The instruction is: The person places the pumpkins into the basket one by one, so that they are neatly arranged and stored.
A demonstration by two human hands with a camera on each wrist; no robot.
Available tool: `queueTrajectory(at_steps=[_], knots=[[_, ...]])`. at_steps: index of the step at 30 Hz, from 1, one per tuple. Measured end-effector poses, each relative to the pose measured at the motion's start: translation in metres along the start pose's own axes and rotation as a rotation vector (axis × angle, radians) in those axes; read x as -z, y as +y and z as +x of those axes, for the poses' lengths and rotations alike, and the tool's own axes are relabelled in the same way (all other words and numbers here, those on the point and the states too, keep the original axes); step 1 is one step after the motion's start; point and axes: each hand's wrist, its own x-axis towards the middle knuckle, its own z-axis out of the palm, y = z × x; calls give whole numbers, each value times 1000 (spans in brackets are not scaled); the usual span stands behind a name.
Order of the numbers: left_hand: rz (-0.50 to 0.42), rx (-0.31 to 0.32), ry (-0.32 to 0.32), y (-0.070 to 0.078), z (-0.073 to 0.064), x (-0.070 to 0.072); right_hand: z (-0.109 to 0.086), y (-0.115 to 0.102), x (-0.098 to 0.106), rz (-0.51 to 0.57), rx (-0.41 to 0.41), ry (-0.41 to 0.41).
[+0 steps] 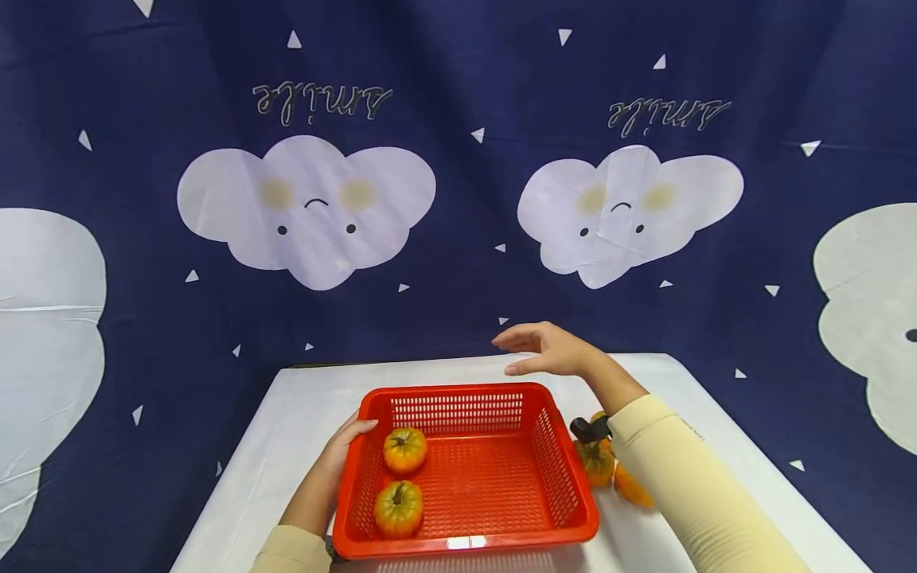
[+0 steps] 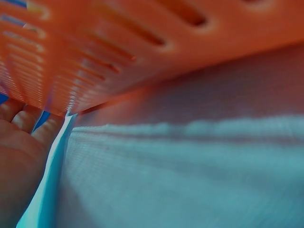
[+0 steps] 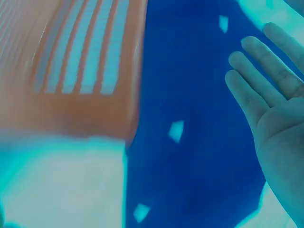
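Observation:
My left hand [image 1: 340, 450] holds the left side of a red plastic basket [image 1: 466, 546], its thumb over the rim. In the left wrist view, the fingers [image 2: 24, 118] lie against the basket's slotted outer wall. Two small orange-green pumpkins, a rear one [image 1: 404, 450] and a front one [image 1: 398, 509], sit inside along the basket's left side. My right hand [image 1: 550, 350] is in the air above the basket's back right corner, holding nothing. Its fingers look straight and slightly spread in the right wrist view.
Right of the basket, partly hidden by my right forearm, lie another pumpkin [image 1: 596, 463] and an orange piece [image 1: 632, 487]. A white cloth [image 1: 251, 469] covers the table. Behind it hangs a dark blue curtain [image 1: 458, 318] with clouds.

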Motion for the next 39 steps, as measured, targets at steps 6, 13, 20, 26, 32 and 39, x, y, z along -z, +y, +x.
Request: queueTrajectory(at_steps=[6, 13, 20, 26, 32, 39], knots=[[28, -3, 17, 3, -4, 6, -67, 56, 27, -12, -187, 232], [-1, 6, -56, -6, -8, 7, -146, 90, 45, -50, -389, 379], [-6, 6, -56, -3, -5, 7, -192, 109, 55, -3, -483, 447], [26, 36, -53, -2, -2, 3, -216, 117, 46, 121, -513, 428], [30, 167, -15, -8, -13, 6, -235, 136, 20, 164, -581, 440], [30, 138, -49, -11, -14, 6, -242, 153, 9, 110, -612, 438]])
